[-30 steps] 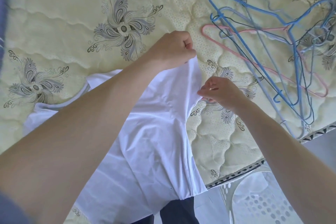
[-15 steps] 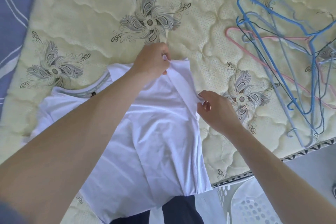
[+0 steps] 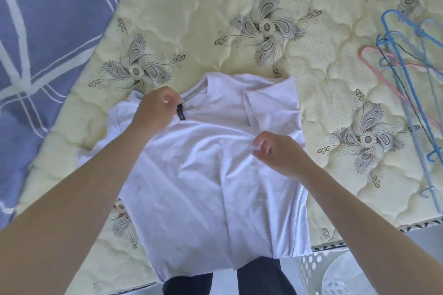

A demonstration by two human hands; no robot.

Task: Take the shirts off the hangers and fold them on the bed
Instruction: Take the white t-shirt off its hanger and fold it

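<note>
Pale yellow quilting with grey flower motifs covers the bed [image 3: 215,7], and one white shirt [image 3: 203,187] lies flat on it. Its long axis runs away from the person, collar [image 3: 191,96] at the far end, hem hanging over the near edge of the bed. The sleeve on its right side is folded in over the body. Both hands are on the shirt: the left hand [image 3: 153,108] curls at the collar beside the black label [image 3: 180,112], and the right hand [image 3: 280,153] pinches a ridge of cloth below the folded sleeve. Right of the shirt lies a tangle of hangers [image 3: 407,84], one pink, the others blue or pale; their number cannot be told. Left of the shirt is one blue sheet [image 3: 48,31].
</note>
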